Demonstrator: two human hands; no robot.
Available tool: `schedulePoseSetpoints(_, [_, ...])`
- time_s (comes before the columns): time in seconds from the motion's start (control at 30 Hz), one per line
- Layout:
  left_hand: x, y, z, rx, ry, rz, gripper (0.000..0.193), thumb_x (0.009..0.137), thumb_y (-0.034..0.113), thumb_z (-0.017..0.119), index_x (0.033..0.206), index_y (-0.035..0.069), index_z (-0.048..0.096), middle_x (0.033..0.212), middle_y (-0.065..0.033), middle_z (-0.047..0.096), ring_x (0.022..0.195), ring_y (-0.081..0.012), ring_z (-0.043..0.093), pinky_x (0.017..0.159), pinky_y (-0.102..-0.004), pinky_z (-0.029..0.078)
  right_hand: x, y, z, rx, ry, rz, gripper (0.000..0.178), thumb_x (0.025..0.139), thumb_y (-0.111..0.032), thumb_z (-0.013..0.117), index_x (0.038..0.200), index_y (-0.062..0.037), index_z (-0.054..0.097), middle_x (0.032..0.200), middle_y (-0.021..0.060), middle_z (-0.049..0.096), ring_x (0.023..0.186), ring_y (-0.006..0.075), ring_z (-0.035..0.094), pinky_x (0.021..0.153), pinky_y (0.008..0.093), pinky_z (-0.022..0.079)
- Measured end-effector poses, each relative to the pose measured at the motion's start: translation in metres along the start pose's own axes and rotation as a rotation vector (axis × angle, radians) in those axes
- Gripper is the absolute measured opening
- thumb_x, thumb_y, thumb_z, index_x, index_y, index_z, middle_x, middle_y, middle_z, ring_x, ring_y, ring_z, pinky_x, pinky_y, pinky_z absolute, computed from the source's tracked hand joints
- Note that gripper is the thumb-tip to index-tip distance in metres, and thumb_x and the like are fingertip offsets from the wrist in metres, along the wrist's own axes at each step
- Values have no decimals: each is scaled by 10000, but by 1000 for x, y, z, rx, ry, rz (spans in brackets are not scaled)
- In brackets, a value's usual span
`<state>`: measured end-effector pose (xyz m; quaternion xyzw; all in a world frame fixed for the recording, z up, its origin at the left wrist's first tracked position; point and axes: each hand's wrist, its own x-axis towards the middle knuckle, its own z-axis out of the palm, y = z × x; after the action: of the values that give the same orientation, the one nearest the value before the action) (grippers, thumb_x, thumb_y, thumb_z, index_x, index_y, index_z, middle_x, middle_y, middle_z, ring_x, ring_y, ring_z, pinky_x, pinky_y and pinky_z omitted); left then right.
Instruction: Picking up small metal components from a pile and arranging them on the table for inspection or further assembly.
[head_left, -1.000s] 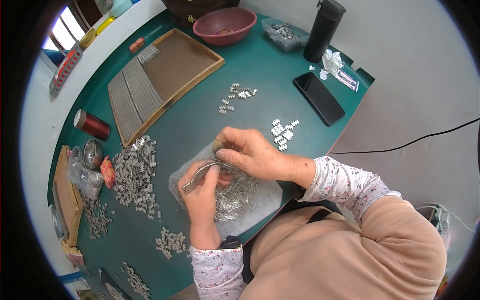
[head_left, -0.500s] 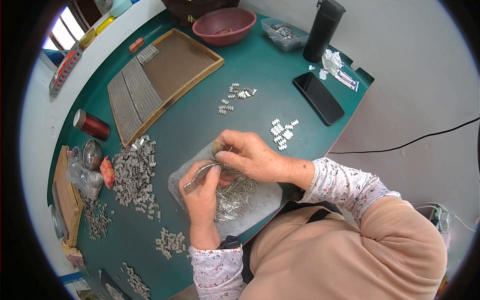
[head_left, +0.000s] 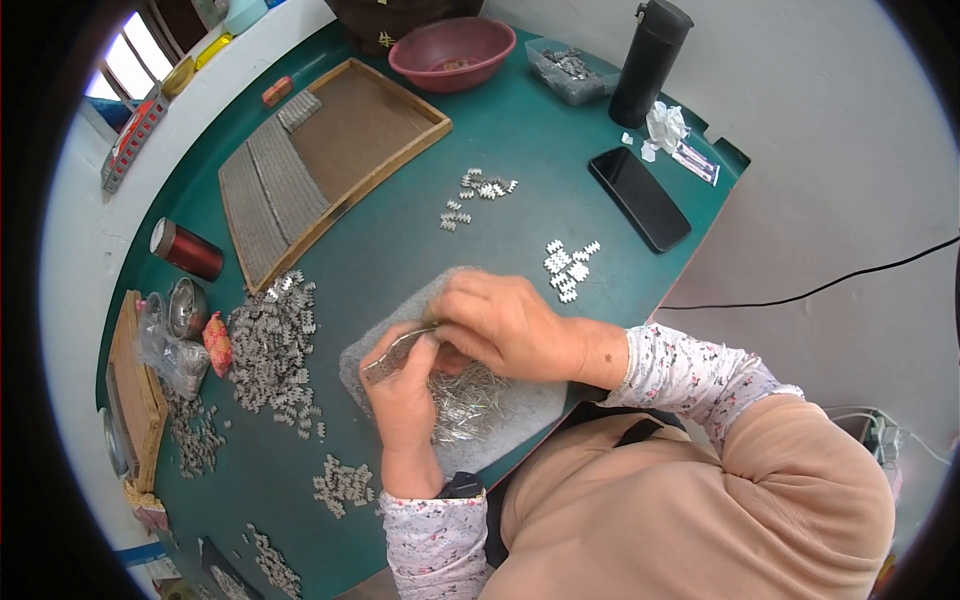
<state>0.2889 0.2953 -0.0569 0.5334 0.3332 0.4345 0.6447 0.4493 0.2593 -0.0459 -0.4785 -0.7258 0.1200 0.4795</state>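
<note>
A grey felt pad (head_left: 370, 355) on the green table (head_left: 520, 130) serves as the landmark. Far to its left, a red spool (head_left: 186, 249) and a crumpled clear bag (head_left: 172, 352) are seen, and just left of it a large heap of small grey metal clips (head_left: 268, 345) is spread. Above the pad, a wooden tray (head_left: 350, 140) is set. On the pad's left half, the left hand (head_left: 405, 395) is closed around slim metal tweezers (head_left: 392, 355). A loose pile of thin silver pins (head_left: 470, 400) is heaped on the pad's middle, partly hidden. Over it, the right hand (head_left: 505, 325) is curled with fingertips pinched together beside the tweezers' tip; whether anything is pinched cannot be told. Right of the pad, a few white clips (head_left: 568, 265) and a black phone (head_left: 640, 198) are laid.
</note>
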Motion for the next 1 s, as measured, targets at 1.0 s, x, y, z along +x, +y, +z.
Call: schedulePoseSetpoints(1.0, [100, 19, -84, 826, 104, -8, 132, 880, 62, 598, 882, -57, 656, 704, -69, 646, 536, -102, 599, 456, -225, 457, 126, 69, 27, -407, -386, -19, 170, 725, -21, 576, 883, 38, 595, 729, 223, 651, 756, 388, 658, 678, 462, 510])
